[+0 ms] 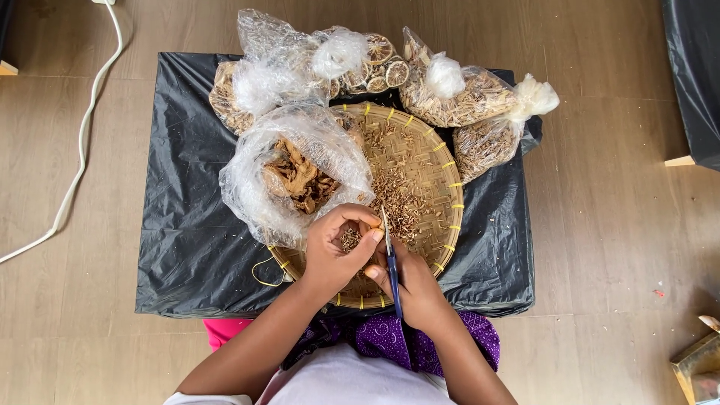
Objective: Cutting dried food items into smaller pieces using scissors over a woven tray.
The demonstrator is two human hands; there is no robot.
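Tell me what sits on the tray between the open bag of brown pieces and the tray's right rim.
A loose heap of small brown cut bits lies there on the woven tray, right of the open plastic bag, as the head view shows.

Woven bamboo tray (439, 161) looks rough and matt, the plastic bags (259, 172) clear and crinkly, the black plastic sheet (187, 225) glossy, the wood-look floor (615, 225) smooth
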